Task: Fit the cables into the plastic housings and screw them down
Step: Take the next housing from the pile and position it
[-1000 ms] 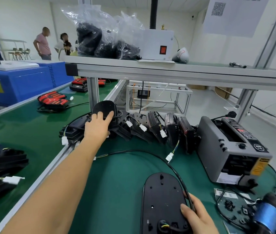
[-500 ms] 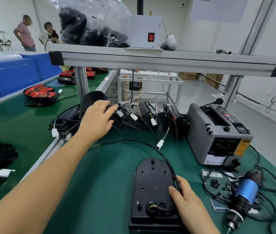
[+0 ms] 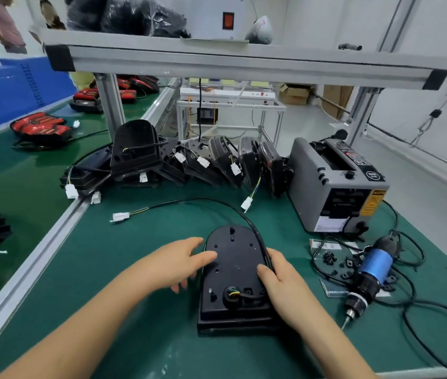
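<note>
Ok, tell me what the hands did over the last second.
The left hand let go of the upright housing in the back pile and drew back to the flat housing in front, its straight fingers now touching the left edge. The right hand stayed holding that housing's right edge by the cable. Flat housing, electric screwdriver and tape dispenser have not moved.
</note>
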Demonstrator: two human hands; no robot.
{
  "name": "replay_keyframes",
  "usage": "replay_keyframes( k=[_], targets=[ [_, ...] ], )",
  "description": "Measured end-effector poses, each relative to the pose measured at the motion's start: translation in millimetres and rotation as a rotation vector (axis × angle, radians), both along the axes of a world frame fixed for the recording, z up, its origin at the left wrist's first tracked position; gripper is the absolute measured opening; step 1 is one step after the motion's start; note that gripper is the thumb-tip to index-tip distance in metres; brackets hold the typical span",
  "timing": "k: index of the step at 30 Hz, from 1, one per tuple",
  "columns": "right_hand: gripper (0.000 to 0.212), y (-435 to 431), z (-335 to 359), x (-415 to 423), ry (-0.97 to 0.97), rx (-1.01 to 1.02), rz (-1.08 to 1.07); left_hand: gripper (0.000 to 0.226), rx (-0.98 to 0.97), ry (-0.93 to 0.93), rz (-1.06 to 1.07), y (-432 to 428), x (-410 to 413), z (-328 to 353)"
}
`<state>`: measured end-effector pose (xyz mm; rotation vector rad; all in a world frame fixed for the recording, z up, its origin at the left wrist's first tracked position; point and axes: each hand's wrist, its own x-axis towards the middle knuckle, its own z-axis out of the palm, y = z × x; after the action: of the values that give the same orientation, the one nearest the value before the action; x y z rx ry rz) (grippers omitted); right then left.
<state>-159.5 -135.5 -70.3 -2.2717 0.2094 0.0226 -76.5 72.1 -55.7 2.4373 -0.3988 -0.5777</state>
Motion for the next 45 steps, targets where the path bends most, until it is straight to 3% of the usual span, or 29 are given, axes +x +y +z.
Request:
replay_keyframes(
  k=[9,15,17,19,21,23,27,33,36,45],
  targets=[
    [0.029,14,-3,-2,-0.018,-0.058,0.061,0.063,-0.197,0.049,0.155,20,-17,-19],
    [0.039,-14,5,-13,-0.057,-0.005,0.017,0.055,-0.229,-0.01,0.199,25,-25,-19],
    [0.026,-49,16,-15,-0.217,-0.139,-0.1,0.047,-0.242,-0.094,0.24,29,-29,-20],
    [0.019,-91,31,-12,-0.271,-0.421,-0.231,0.03,-0.313,-0.177,0.273,32,-33,-20],
    [0.021,-124,42,-7,-0.142,-0.748,-0.24,0.024,-0.352,-0.225,0.269,30,-39,-18],
    [0.024,-141,44,-1,0.032,-0.922,-0.145,0.031,-0.368,-0.244,0.253,28,-45,-17],
    [0.023,-144,41,9,0.113,-1.023,0.015,0.017,-0.44,-0.283,0.302,26,-50,-17],
    [0.013,-130,42,19,0.272,-1.185,0.079,0.026,-0.458,-0.3,0.319,25,-52,-14],
    [0.021,-123,41,23,0.333,-1.25,0.083,0.026,-0.487,-0.29,0.332,25,-53,-13],
    [0.02,-120,37,26,0.29,-1.308,0.07,0.028,-0.543,-0.289,0.349,25,-61,-12]
  ],
)
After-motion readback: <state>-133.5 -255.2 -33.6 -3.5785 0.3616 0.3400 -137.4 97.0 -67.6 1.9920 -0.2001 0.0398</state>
